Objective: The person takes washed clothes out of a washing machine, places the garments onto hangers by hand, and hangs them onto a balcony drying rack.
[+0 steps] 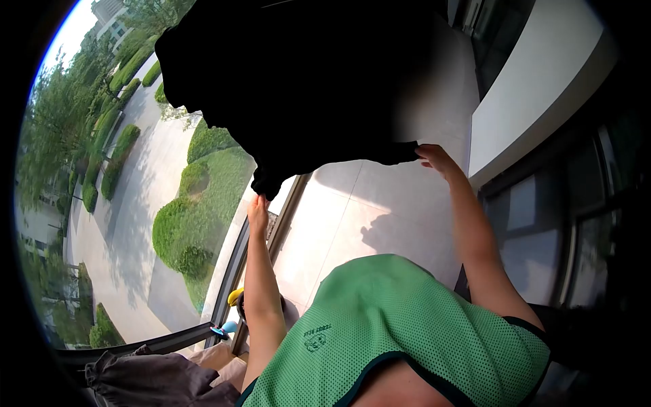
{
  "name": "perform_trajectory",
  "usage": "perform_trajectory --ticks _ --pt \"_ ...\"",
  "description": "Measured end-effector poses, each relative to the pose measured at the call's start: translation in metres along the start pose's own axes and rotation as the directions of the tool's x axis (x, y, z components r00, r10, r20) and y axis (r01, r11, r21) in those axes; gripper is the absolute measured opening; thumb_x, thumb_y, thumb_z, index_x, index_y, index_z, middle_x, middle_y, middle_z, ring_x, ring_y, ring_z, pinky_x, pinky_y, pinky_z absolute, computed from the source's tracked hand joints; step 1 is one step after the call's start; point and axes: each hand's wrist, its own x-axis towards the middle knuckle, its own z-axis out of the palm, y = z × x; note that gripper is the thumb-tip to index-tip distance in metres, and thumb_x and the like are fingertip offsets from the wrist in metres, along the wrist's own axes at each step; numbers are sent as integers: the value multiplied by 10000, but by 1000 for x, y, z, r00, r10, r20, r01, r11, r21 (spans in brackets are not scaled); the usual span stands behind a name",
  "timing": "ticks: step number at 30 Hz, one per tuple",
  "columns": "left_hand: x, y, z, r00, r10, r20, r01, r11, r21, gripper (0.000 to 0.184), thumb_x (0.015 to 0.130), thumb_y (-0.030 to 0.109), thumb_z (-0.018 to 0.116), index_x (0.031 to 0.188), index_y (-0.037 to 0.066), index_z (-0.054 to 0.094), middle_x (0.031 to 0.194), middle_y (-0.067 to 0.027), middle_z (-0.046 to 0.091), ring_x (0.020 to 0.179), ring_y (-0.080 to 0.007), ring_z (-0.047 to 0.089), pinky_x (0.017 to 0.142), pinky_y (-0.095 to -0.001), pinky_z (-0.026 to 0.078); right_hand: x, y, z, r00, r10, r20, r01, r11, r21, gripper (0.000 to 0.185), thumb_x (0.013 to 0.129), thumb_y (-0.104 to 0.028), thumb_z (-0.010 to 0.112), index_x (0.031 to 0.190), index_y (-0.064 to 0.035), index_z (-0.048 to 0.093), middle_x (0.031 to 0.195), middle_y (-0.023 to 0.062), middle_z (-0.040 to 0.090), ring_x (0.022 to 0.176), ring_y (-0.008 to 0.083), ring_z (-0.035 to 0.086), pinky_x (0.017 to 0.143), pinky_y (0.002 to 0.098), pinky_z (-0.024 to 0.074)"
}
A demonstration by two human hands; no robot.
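Observation:
A large, fully black piece of cloth (pixel 291 88) is spread out in front of me and covers the upper middle of the view. Its lower edge is wavy, and I cannot tell what kind of garment or fabric it is. My left hand (pixel 258 209) is closed on its lower left corner, close to the window. At the lower right corner my right hand (pixel 437 160) is closed too, pinching the edge between thumb and fingers. Both arms reach forward, and the cloth hangs between the hands.
On the left is a large window (pixel 135 271) with hedges and paving outside. Dark grey clothing (pixel 159 380) lies at the lower left. A blue item (pixel 224 330) and a yellow item (pixel 235 296) sit by the window frame. A white wall panel (pixel 522 102) stands right, above pale floor tiles (pixel 339 224).

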Motion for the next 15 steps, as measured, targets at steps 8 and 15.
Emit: perform_trajectory --ticks 8,15 --pt "13 16 0 955 -277 109 242 934 262 370 831 145 549 1169 14 480 1140 -110 529 1025 -167 506 877 -314 385 38 13 13 991 -100 -87 75 966 -249 404 697 -93 586 1088 -16 518 1026 99 571 945 211 519 843 326 393" --pt "82 117 51 969 0 246 -12 999 45 333 867 302 559 1106 71 551 1004 29 586 944 -95 509 839 -246 352 50 -87 57 915 -303 -267 310 951 -18 594 766 -304 623 1252 -36 411 1157 170 493 1129 274 429 953 341 317"
